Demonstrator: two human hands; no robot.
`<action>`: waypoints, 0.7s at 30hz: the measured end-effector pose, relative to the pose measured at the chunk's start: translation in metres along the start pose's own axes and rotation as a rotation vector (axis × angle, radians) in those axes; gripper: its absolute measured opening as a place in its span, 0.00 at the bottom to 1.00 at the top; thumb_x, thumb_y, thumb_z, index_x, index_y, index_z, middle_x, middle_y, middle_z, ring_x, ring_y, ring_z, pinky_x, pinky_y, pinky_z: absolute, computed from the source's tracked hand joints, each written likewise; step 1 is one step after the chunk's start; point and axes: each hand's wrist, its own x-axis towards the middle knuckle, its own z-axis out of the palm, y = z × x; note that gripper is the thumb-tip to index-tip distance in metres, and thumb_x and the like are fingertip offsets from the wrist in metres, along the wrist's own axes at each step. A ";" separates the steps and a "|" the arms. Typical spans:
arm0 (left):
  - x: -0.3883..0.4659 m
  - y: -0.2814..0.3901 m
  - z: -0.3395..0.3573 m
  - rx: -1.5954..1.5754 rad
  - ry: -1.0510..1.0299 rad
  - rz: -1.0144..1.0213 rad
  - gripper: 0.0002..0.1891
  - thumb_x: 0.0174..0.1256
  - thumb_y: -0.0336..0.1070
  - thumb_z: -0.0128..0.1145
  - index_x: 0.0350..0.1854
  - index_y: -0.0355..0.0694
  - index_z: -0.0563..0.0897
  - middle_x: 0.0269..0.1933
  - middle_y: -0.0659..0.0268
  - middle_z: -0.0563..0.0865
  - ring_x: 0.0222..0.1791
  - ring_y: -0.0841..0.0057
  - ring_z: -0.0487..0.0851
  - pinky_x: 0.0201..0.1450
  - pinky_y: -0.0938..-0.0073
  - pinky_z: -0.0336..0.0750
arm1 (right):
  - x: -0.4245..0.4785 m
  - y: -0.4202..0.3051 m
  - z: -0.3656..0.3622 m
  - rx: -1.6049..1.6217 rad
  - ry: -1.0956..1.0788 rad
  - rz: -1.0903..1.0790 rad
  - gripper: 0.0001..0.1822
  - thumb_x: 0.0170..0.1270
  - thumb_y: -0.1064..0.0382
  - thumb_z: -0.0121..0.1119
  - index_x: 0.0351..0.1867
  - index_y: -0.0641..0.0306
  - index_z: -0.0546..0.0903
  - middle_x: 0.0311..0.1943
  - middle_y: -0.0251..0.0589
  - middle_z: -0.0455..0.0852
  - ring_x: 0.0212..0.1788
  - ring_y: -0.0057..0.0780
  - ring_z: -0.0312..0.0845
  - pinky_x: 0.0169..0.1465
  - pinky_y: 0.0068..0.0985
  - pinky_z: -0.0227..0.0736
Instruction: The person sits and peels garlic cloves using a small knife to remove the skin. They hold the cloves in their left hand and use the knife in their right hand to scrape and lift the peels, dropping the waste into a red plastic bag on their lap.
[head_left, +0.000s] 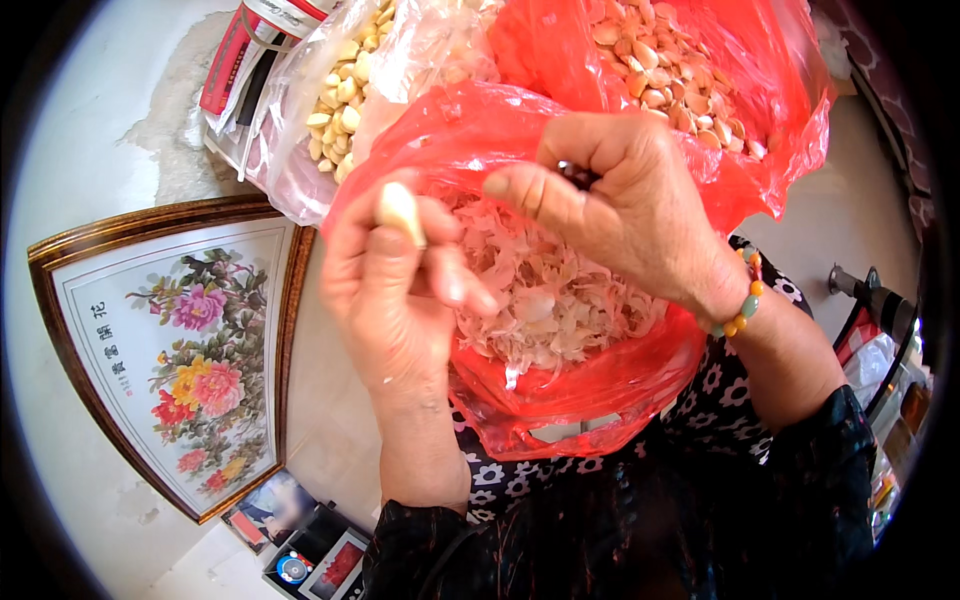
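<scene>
A peeled garlic clove (400, 210) is pinched between the thumb and fingers of my left hand (394, 292). Across from it, my right hand (630, 191) is raised with its fingers curled and its thumb pointing left. A small dark, glossy object (576, 174) shows inside that curl; most of it is hidden, so I cannot tell what it is. Below both hands, an open red plastic bag (570, 420) on my lap holds loose papery garlic skins (555, 315).
Peeled cloves (341, 112) fill a clear plastic bag (289, 165) at the upper left. Another red bag (795, 112) at the upper right contains unpeeled cloves (675, 82). A framed flower picture (296, 315) leans by the left wall. Dark metal tubing (889, 307) stands at the right.
</scene>
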 end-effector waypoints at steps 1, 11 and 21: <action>0.001 0.004 -0.002 0.083 0.038 0.134 0.14 0.68 0.32 0.52 0.52 0.30 0.75 0.33 0.56 0.82 0.20 0.79 0.77 0.18 0.73 0.80 | 0.000 -0.001 -0.001 -0.023 -0.032 0.009 0.10 0.55 0.66 0.65 0.22 0.69 0.78 0.15 0.37 0.74 0.18 0.22 0.70 0.23 0.22 0.65; 0.066 0.034 -0.023 0.900 0.458 0.597 0.19 0.62 0.26 0.58 0.56 0.29 0.75 0.45 0.57 0.84 0.36 0.78 0.81 0.40 0.78 0.79 | -0.003 -0.003 0.025 0.104 -0.072 -0.132 0.05 0.51 0.71 0.58 0.30 0.67 0.82 0.25 0.51 0.82 0.30 0.47 0.81 0.34 0.33 0.75; 0.077 -0.011 -0.029 1.021 0.291 0.574 0.06 0.64 0.26 0.55 0.41 0.30 0.77 0.55 0.56 0.79 0.52 0.73 0.77 0.53 0.73 0.72 | -0.018 -0.005 0.017 0.080 -0.125 -0.205 0.10 0.44 0.62 0.61 0.19 0.66 0.77 0.21 0.52 0.80 0.27 0.51 0.78 0.31 0.40 0.73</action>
